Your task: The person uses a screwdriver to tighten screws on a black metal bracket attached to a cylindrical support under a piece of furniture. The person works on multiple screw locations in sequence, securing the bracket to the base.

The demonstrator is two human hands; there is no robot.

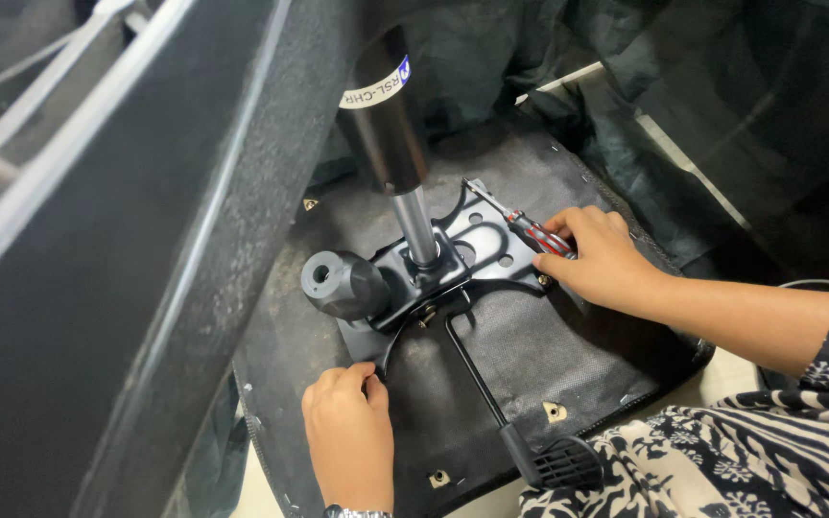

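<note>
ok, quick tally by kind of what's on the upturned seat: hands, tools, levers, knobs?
Hands: 2, left hand and right hand
Screwdrivers: 1, red-handled screwdriver
Levers: 1, black lever
Knobs: 1, round black knob
Gas cylinders: 1, gas cylinder
Total: 6

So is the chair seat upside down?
Yes, upside down: the seat shows its underside, with the metal plate and gas cylinder pointing up.

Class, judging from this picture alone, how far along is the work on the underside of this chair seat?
Done, apparently: the black metal plate lies flat on the upturned seat, with the gas cylinder standing in it. In hand: the right hand holds a red-handled screwdriver at the plate's far corner, while the left hand presses the near edge. Left: the brass inserts near the seat's front look unfilled.
</note>
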